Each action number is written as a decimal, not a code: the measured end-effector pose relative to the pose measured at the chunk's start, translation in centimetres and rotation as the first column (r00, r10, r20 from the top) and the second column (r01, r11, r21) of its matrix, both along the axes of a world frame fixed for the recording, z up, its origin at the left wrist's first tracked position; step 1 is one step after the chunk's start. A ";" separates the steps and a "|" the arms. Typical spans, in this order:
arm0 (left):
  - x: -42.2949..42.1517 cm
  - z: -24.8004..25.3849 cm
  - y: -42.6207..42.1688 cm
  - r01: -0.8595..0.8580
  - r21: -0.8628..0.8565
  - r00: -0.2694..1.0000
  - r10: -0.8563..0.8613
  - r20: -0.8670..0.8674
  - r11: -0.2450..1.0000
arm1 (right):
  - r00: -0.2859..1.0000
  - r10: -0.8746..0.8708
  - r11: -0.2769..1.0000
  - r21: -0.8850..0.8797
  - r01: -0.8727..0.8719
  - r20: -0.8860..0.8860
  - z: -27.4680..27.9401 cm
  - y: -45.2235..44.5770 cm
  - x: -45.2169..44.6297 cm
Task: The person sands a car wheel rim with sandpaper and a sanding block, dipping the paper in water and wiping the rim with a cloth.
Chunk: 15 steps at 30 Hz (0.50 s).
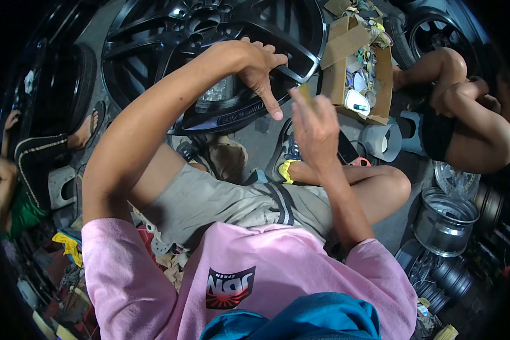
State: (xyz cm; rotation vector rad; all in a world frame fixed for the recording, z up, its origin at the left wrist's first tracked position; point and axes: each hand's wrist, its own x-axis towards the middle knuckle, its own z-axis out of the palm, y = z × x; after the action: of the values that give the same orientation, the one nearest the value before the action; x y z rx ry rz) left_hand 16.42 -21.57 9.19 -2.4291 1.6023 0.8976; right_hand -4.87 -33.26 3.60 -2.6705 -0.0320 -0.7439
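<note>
A large black multi-spoke wheel rim [241, 116] lies before me, with lettering on its near edge. My left hand [262, 71] rests palm down on a spoke near the rim's right side, fingers spread and thumb pointing back toward me. Just right of the rim's edge, my right hand [317, 127] is raised and blurred by motion. Its fingers are closed on a small yellow item [305, 93], too smeared to identify.
An open cardboard box [335, 85] of supplies stands right of the rim. One person [479, 124] sits at the right, another [22, 212] at the left. Metal rims [445, 224] are stacked at the lower right. A dark phone-like object [347, 148] lies beyond my right forearm.
</note>
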 end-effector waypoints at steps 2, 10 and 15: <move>0.0 0.3 -0.1 0.002 0.001 1.000 -0.002 -0.005 1.000 | 0.998 0.059 0.997 0.040 -0.058 -0.026 0.1 1.1 -0.6; 0.1 0.1 0.0 0.002 0.008 1.000 -0.002 -0.031 1.000 | 0.999 0.050 0.989 0.141 -0.050 0.003 0.0 1.3 -0.3; 0.0 -0.2 0.1 0.002 -0.009 1.000 -0.002 0.010 1.000 | 0.998 -0.026 0.994 0.105 0.031 -0.050 0.5 0.8 0.2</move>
State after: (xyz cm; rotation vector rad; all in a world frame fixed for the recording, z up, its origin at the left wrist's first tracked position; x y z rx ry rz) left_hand 16.38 -21.47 8.99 -2.4340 1.6085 0.8783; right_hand -4.64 -32.51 4.15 -2.5919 0.0563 -0.6696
